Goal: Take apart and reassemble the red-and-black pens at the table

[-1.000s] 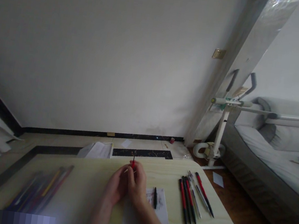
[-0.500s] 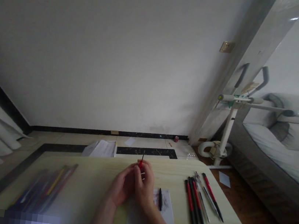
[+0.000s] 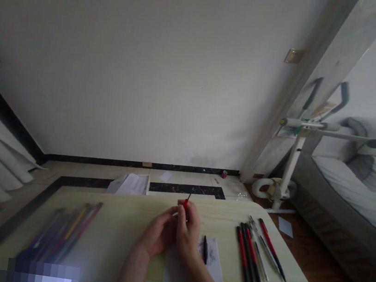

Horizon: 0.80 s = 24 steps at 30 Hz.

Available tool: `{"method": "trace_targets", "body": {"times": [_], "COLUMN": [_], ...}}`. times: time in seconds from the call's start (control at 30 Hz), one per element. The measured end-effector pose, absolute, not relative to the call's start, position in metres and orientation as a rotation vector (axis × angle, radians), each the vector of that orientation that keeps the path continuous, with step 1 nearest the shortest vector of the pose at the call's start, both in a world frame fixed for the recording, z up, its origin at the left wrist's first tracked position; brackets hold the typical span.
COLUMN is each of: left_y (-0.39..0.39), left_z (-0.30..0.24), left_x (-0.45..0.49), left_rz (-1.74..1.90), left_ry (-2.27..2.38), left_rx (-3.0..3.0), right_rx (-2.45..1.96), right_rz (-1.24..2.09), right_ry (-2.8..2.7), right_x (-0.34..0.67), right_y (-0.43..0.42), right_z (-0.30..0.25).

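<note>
My right hand (image 3: 189,234) is closed, with thumb and fingers pinching a small red pen part (image 3: 185,203) from which a thin dark stem points upward. Against it my left hand (image 3: 160,233) curls inward, its fingertips close to the same piece. What the left fingers hold, if anything, is hidden behind the right hand. Both hands are above a white sheet of paper (image 3: 174,277) with dark scribbles. On that paper, just right of my right hand, lies a black pen piece (image 3: 205,250).
Several red-and-black pens (image 3: 244,260) and clear pen parts (image 3: 262,262) lie on the right of the pale wooden table (image 3: 120,225). A blurred bunch of pens (image 3: 59,232) lies on the left. Beyond are a box of papers (image 3: 130,184), a wall and white exercise equipment (image 3: 289,167).
The view has shifted slightly, so the scene sits a little further right. The stem of the red pen part now tilts more to the right; the hands stay together.
</note>
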<state>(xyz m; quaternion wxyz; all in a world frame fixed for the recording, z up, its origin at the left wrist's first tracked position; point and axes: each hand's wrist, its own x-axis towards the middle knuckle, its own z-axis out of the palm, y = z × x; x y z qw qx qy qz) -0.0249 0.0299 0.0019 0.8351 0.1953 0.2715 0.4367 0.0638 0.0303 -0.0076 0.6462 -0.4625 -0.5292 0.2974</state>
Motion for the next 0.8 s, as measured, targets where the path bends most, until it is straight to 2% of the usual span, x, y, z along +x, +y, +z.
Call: {"method": "trace_targets", "body": {"times": [0.8], "left_y": [0.034], "left_z": [-0.008], "left_x": [-0.024], "left_rz": [1.021], "left_ry": [0.643], "left_rx": [0.531], "right_rx": [-1.076], "right_rz": [0.884], "right_ry": [-0.969], "right_x": [0.064], "right_y": [0.037], "right_z": [-0.018]}}
